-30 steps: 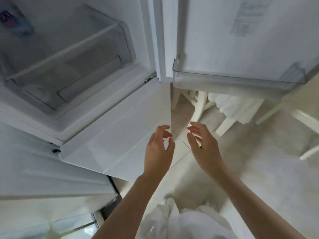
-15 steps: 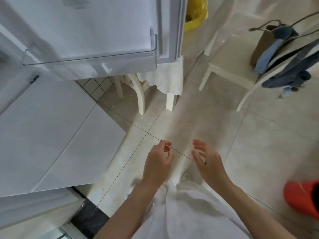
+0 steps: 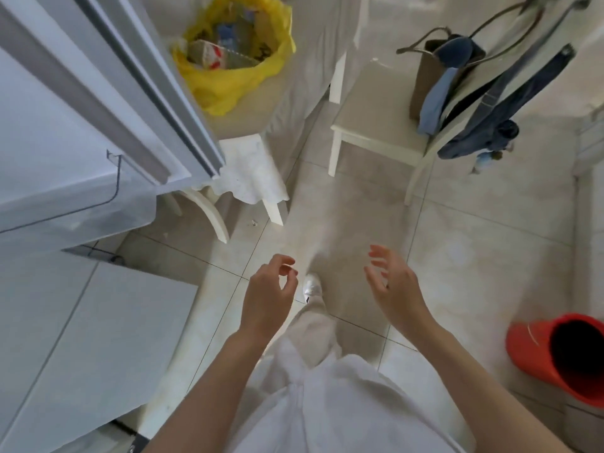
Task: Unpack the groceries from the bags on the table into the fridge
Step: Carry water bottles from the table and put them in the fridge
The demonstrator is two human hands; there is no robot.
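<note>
Yellow bag (image 3: 234,57) sits well ahead of your left hand (image 3: 268,297) and right hand (image 3: 394,282), both loosely spread, holding nothing. You appear between loads; next, reach in and grip an item.

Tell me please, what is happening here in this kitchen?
A person is unpacking groceries and stands between trips. Both the left hand and the right hand are empty, fingers loosely curled, held out above the tiled floor. The fridge door stands open on the left. A yellow bag with packaged items inside sits on the table ahead, not yet unpacked. A chair holding a brown bag and clothes stands to the right.
</note>
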